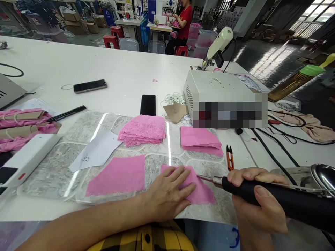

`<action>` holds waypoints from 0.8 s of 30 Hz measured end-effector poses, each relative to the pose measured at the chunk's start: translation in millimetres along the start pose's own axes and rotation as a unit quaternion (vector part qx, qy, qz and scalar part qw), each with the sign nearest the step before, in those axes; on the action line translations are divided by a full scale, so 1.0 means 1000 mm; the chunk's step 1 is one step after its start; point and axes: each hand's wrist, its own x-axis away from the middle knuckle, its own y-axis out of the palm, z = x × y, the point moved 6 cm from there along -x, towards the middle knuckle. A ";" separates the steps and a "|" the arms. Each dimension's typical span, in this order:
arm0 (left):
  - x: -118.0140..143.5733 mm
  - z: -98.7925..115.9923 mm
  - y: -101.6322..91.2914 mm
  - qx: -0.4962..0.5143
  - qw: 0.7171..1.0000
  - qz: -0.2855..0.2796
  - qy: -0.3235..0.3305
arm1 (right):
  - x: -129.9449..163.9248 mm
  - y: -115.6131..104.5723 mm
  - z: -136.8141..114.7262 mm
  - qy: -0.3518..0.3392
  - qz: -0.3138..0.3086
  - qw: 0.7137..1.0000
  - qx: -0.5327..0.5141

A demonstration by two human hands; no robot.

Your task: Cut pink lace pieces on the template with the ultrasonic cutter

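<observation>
Right hand [258, 205] grip clenched on one black tool [282, 200]; left hand [167, 195] flat, released, on one pink piece [202, 193].

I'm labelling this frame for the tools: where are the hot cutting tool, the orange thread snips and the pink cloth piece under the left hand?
Hot cutting tool [274, 199], head view, black handle.
Thread snips [230, 158], head view, orange grip.
Pink cloth piece [202, 193], head view, bare right corner.
</observation>
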 end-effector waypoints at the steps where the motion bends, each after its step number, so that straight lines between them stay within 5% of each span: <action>1: 0.000 0.000 0.000 0.000 1.000 -0.002 -0.001 | 0.000 0.000 0.000 0.000 0.000 1.000 0.000; 14: 0.001 0.001 0.001 -0.004 1.000 -0.011 0.004 | -0.004 -0.002 -0.004 0.009 0.045 0.999 0.015; 24: 0.029 -0.017 -0.032 -0.048 0.996 -0.003 -0.069 | 0.001 0.014 0.004 0.027 0.060 0.998 -0.003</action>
